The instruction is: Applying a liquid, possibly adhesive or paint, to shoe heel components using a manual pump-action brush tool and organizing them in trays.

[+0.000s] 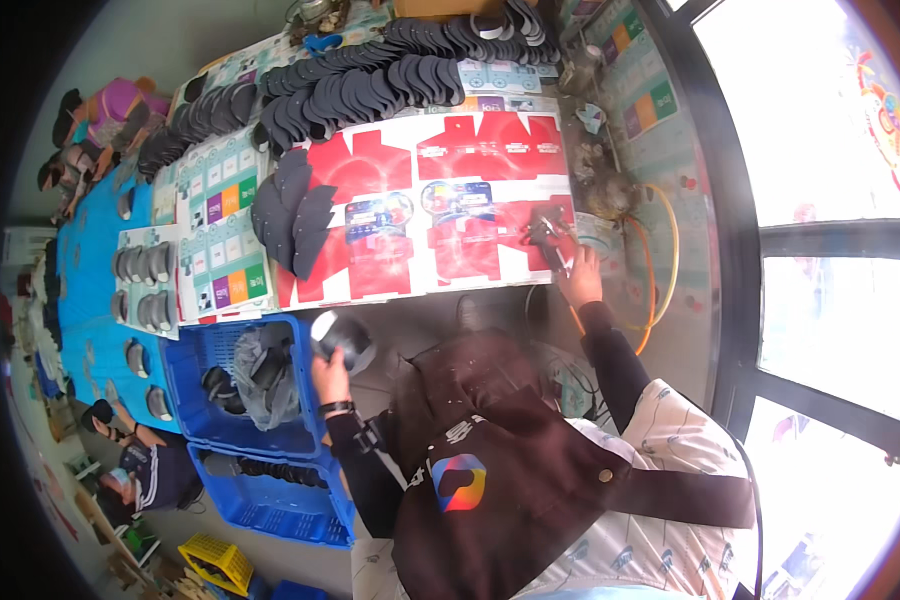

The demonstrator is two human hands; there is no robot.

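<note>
My left hand (331, 378) is closed around the side of a black rounded, cap-shaped piece (348, 345) with a shiny pale face, held just off the table's near edge. At the right end of the table my right hand (582, 277) grips a spray gun (550, 238), its metal body over the red printed sheet (470, 262). Fine details of the gun are blurred. Between the hands, on the left part of the sheet, lies an overlapping cluster of dark grey curved pieces (292, 215).
Rows of dark curved pieces (360, 95) line the table's back. Blue crates (295, 440) stand left of me, one holding a plastic bag (267, 375). Orange and yellow hoses (652, 285) hang at right beside the window frame (740, 300). Another person (160, 465) sits at lower left.
</note>
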